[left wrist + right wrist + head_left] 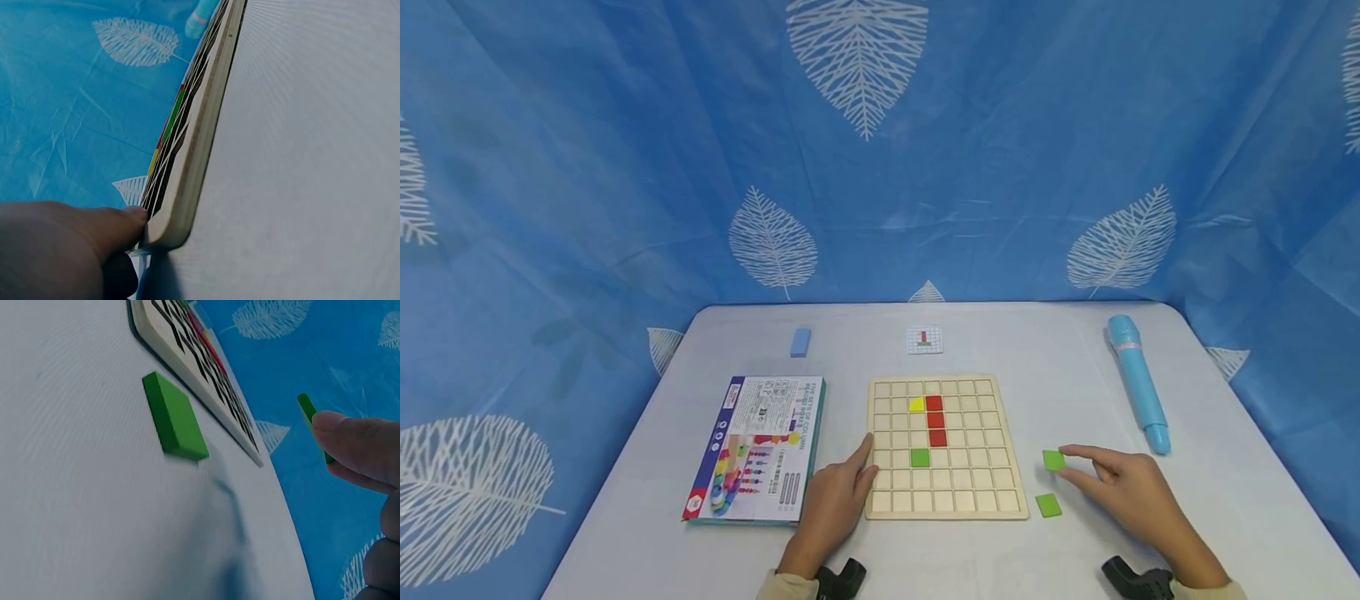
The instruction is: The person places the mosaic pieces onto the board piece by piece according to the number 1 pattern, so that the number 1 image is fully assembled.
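The right hand [1131,487] pinches a green tile [1053,460] between thumb and fingertip, lifted just off the table [1225,517], right of the board [946,447]. The left hand [838,496] lies with fingers relaxed against the board's left edge, steadying it. Five cells are filled, by my reading: a yellow tile [917,404], three red tiles [936,420] in a column, and one green [920,457] below. A second loose green tile [1048,505] lies beside the board. The pattern card [923,339] sits beyond; the work looks partway done, with at least these two greens left to place
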Demonstrator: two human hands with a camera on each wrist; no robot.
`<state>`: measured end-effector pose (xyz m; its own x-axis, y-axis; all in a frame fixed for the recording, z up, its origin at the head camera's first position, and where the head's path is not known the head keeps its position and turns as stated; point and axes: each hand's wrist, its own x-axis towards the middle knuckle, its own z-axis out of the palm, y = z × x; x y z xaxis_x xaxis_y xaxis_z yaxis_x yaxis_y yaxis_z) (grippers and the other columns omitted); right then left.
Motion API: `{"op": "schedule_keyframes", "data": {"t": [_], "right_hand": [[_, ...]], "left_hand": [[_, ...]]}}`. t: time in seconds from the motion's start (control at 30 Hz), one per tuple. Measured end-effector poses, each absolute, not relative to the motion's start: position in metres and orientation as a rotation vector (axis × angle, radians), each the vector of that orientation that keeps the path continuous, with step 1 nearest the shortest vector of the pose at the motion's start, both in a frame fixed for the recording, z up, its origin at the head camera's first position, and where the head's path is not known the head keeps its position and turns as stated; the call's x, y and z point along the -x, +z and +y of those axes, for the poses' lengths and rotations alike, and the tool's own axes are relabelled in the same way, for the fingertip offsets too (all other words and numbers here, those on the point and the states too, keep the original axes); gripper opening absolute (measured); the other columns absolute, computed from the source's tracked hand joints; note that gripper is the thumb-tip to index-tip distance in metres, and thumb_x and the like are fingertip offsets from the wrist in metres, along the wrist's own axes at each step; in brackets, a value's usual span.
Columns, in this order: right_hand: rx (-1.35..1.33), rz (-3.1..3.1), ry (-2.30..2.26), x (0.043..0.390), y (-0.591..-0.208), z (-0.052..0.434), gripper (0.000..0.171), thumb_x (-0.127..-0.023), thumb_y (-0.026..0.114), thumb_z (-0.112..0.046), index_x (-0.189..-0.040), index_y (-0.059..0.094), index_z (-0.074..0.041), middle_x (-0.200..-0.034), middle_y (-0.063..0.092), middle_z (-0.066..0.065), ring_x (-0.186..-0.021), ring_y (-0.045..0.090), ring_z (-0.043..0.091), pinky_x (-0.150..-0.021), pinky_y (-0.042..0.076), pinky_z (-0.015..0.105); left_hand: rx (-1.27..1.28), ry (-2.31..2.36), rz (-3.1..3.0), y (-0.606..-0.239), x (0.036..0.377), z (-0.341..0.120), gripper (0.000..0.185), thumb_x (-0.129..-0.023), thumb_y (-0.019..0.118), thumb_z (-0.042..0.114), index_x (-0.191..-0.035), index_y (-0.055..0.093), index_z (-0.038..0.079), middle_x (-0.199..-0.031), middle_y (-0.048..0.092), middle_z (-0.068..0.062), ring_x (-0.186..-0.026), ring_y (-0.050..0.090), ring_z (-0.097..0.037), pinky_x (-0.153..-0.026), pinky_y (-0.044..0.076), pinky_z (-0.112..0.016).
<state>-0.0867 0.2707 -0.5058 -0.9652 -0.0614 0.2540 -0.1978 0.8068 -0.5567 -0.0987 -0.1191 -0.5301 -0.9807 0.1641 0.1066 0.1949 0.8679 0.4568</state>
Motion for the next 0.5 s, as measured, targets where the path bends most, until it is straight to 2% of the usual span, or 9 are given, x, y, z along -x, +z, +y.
{"op": "schedule_keyframes", "data": {"t": [0.27,0.5], "right_hand": [[-0.311,-2.74,0.964,0.097,-0.501,0.253,0.029,-0.074,0.077,-0.041,-0.099,0.072,-0.027,-0.045,0.028,-0.014,-0.041,0.024,0.001,-0.039,0.027,0.023],[-0.379,-2.743,0.994,0.103,-0.499,0.236,0.028,-0.074,0.078,-0.038,-0.099,0.072,-0.028,-0.045,0.028,-0.016,-0.041,0.023,-0.001,-0.039,0.027,0.022]], "left_hand": [[0.278,-0.737,-2.978,-0.528,0.1,-0.118,0.053,-0.092,0.059,0.035,-0.139,0.046,0.016,-0.063,0.06,0.004,-0.055,0.048,-0.002,-0.056,0.041,-0.024],[0.276,-0.749,-2.988,-0.528,0.099,-0.119,0.052,-0.092,0.058,0.035,-0.139,0.046,0.016,-0.056,0.05,0.01,-0.052,0.045,-0.002,-0.055,0.039,-0.023]]}}
